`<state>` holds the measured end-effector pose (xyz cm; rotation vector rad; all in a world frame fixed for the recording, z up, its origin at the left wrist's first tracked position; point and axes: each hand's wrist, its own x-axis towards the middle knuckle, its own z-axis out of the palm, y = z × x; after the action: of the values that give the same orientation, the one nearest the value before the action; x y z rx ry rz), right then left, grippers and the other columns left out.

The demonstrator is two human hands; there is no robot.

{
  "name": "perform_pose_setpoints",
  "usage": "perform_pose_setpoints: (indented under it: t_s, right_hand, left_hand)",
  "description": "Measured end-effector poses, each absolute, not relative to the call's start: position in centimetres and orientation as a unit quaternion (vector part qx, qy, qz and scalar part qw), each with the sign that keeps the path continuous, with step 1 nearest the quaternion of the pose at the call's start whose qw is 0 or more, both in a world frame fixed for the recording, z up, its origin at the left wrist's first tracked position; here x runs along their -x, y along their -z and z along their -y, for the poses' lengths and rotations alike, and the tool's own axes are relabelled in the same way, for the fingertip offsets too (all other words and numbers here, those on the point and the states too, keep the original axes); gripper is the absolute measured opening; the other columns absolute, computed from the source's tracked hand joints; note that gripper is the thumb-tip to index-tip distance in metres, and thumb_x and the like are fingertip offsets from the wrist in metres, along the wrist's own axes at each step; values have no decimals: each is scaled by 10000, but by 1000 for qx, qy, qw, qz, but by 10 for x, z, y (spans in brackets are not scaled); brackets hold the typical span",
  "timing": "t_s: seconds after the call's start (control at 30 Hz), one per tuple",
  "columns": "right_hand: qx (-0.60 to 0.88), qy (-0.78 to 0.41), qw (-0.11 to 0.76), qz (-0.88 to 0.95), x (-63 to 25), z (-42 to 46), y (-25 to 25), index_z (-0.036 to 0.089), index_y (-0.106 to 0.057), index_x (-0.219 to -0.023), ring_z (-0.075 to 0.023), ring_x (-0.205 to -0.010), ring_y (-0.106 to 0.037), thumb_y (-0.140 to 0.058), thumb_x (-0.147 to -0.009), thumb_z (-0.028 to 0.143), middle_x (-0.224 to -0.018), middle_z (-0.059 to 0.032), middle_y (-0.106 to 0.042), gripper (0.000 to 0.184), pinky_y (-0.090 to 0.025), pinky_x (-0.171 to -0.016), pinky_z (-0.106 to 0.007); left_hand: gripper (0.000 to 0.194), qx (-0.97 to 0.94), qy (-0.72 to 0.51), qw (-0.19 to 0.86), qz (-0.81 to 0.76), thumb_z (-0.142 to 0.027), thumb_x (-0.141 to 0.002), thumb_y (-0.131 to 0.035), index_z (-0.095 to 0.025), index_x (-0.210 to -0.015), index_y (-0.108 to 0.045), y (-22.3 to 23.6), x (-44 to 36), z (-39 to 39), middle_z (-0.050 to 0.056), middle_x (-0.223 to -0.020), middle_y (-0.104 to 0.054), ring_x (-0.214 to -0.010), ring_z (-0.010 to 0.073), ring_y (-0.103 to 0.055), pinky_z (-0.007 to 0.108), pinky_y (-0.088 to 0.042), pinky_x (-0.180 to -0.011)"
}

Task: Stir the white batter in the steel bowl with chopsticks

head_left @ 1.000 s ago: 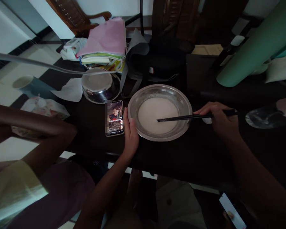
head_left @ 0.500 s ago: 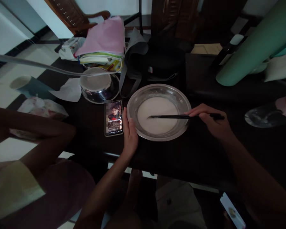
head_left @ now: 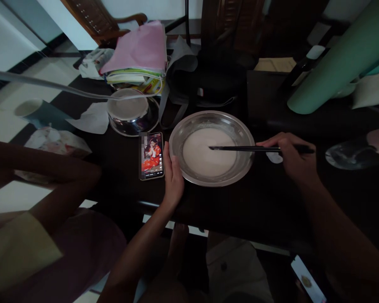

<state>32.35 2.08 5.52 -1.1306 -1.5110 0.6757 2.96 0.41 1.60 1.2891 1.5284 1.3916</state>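
Observation:
A wide metal bowl (head_left: 215, 183) stands on the dark table, holding a milky white liquid (head_left: 202, 163). My left hand (head_left: 174, 184) grips the bowl's left rim, thumb over the edge and fingers along the outside. Black chopsticks (head_left: 243, 148) are held in my right hand (head_left: 295, 158), off the bowl's right side. They lie nearly level across the bowl, close together, with their tips at the liquid near its middle. A phone (head_left: 152, 155) with a lit screen lies just left of my left hand.
An upturned metal bowl (head_left: 131, 111) sits back left, near a pile with a pink cover (head_left: 139, 46). Behind is a black bag (head_left: 208, 80). A green cylinder (head_left: 328, 71) and clear bottle (head_left: 344, 152) stand right. Another person's arm (head_left: 60, 168) rests at left.
My right hand has moved right and slightly up, drawing the chopsticks' tips from the left part of the liquid toward its middle. My left hand stays on the rim. The phone picture has changed.

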Motion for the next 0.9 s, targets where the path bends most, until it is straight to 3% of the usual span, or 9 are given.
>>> perform_pose_setpoints:
  t_s: [0.1,0.23,0.43,0.63,0.8,0.9]
  right_hand:
    - [477,-297,543,624,-325,-21,-53,342,-783,-821,-232,-784,-724,-573,-1005,439,-806,-4,-776,295,-584,-762,-433]
    - [451,-323,480,680,-324,-19,-54,325,-800,-951,-250,-944,-737,-633,-976,420,-965,-12,-799,194,-588,-870,-452]
    - [492,-278,549,615,-323,-19,-54,304,-776,-823,-215,-788,-714,-588,-1002,431,-807,-2,-769,288,-574,-778,-414]
    - [454,-301,490,680,-321,-19,-57,297,-793,-907,-248,-948,-740,-637,-972,401,-945,-18,-799,199,-574,-905,-457]
    - [487,-289,552,612,-326,-21,-54,311,-764,-800,-218,-757,-719,-571,-1005,436,-786,-1,-769,308,-562,-730,-405]
    - [454,-322,500,663,-324,-19,-54,319,-794,-897,-235,-862,-727,-611,-987,407,-885,-8,-789,222,-565,-806,-420]
  left_hand:
    - [685,-493,-537,350,-588,-664,-1006,-394,-320,-1597,-367,-16,-29,-4,34,-1742,-230,-1616,219,-167,421,-116,-1325]
    - [703,-493,-533,346,-594,-684,-997,-386,-315,-1595,-373,-17,-29,-4,35,-1744,-224,-1617,220,-158,419,-101,-1326]
    - [715,-502,-533,338,-592,-695,-995,-367,-317,-1602,-362,-16,-29,-4,43,-1743,-229,-1615,231,-178,430,-125,-1324]
    - [710,-496,-524,341,-602,-680,-1003,-369,-304,-1606,-355,-17,-29,-4,43,-1745,-219,-1619,223,-153,423,-101,-1326]
    - [735,-496,-531,343,-595,-696,-991,-380,-294,-1607,-354,-16,-29,-4,54,-1744,-222,-1616,235,-170,425,-119,-1324]
    - [718,-490,-531,345,-599,-683,-997,-385,-297,-1602,-363,-16,-29,-4,47,-1744,-222,-1619,228,-153,417,-98,-1326]
